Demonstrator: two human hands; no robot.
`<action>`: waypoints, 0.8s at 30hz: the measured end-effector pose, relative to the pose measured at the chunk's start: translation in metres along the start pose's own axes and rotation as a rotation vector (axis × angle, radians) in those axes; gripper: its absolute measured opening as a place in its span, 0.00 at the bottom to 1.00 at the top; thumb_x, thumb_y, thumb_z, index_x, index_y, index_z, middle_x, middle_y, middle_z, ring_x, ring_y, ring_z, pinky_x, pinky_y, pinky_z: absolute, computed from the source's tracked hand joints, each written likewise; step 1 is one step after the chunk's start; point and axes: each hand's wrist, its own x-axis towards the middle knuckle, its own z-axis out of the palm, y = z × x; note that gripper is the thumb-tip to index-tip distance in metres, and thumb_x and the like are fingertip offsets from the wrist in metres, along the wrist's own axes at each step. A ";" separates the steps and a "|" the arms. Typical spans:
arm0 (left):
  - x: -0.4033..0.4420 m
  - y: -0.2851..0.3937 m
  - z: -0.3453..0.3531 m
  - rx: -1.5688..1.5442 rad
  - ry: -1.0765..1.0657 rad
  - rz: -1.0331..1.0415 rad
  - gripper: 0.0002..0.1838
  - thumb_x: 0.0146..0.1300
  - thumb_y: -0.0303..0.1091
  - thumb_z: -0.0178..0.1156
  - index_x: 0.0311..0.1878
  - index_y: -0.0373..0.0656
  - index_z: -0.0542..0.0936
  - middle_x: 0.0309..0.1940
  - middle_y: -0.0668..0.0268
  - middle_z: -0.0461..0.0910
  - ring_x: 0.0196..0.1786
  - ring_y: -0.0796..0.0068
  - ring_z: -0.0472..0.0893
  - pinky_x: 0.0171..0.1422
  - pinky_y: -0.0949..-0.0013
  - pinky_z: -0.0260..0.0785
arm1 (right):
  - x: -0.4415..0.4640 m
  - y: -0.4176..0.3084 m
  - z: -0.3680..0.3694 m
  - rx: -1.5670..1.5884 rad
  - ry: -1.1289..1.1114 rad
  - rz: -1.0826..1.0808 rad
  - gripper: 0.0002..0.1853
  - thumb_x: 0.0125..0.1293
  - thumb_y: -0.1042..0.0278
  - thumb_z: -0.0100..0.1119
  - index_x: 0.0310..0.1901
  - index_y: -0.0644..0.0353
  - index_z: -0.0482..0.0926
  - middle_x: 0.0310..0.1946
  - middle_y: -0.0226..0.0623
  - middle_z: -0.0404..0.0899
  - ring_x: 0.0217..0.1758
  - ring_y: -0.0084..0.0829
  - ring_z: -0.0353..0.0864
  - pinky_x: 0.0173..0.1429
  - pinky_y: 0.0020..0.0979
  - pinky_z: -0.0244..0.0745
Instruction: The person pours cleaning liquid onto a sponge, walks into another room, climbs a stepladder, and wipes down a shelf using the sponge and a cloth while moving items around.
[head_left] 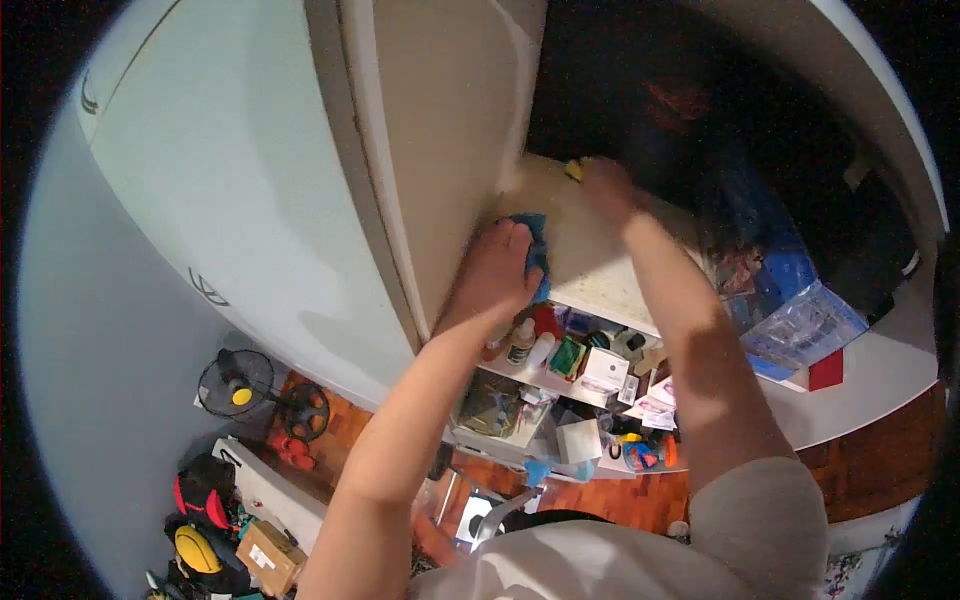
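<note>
We log: black fan, left | cardboard box, lower left | white box, centre | bluish plastic package, right

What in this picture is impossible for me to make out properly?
All in the head view:
- Yellow thing: blurred, partly covered by the right hand.
- Blue cloth: partly hidden under the left hand.
- Reddish thing: lost in shadow and blur.
- Bottle: label print too small.

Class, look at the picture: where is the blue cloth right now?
In the head view, the blue cloth is under the left hand, on the pale shelf, just right of the upright cream panel.
</note>
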 end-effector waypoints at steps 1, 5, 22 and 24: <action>0.003 0.000 -0.005 -0.055 -0.105 -0.055 0.21 0.58 0.36 0.57 0.52 0.35 0.71 0.53 0.46 0.71 0.58 0.47 0.70 0.65 0.54 0.62 | 0.012 -0.018 0.013 0.008 0.001 -0.001 0.13 0.62 0.69 0.48 0.43 0.57 0.83 0.41 0.50 0.81 0.48 0.46 0.81 0.46 0.45 0.77; 0.001 0.001 -0.006 -0.271 -0.094 -0.126 0.22 0.63 0.39 0.51 0.56 0.34 0.69 0.55 0.43 0.70 0.60 0.45 0.69 0.66 0.53 0.61 | -0.017 -0.087 -0.034 0.672 -0.004 0.072 0.14 0.62 0.68 0.49 0.45 0.59 0.81 0.45 0.51 0.79 0.51 0.48 0.78 0.51 0.43 0.74; -0.049 0.012 -0.076 -0.021 0.272 0.494 0.14 0.40 0.34 0.61 0.32 0.41 0.73 0.28 0.59 0.71 0.31 0.57 0.72 0.33 0.60 0.67 | -0.119 -0.090 -0.065 0.198 -0.119 -0.423 0.22 0.54 0.67 0.57 0.53 0.55 0.77 0.54 0.42 0.75 0.57 0.45 0.73 0.63 0.40 0.68; -0.054 0.008 -0.076 0.069 0.245 0.529 0.15 0.40 0.38 0.63 0.33 0.46 0.74 0.29 0.65 0.71 0.32 0.64 0.74 0.36 0.65 0.69 | -0.099 -0.107 -0.058 0.442 -0.070 -0.171 0.23 0.52 0.71 0.57 0.53 0.54 0.77 0.53 0.42 0.75 0.56 0.44 0.73 0.61 0.39 0.68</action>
